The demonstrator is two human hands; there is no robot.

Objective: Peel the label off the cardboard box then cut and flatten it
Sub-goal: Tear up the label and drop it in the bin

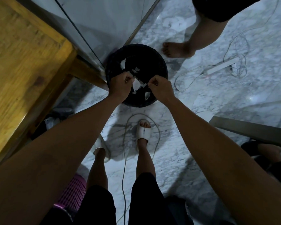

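I stand over a round black bin point(159, 62) on the marble floor. Both my hands hover above its near rim with fingers pinched. My left hand point(120, 84) and my right hand point(161, 89) each grip an edge of a torn white label scrap point(137, 83) stretched between them. Several other white label scraps point(123, 64) lie or fall inside the dark bin. The cardboard box is not in view.
A wooden table point(23, 62) fills the left side, close to the bin. Another person's bare foot point(177, 49) stands just beyond the bin. A power strip point(221, 68) with tangled cables lies at the right. A cable point(124, 159) loops around my slippered feet. A pink basket point(73, 192) is beside my left leg.
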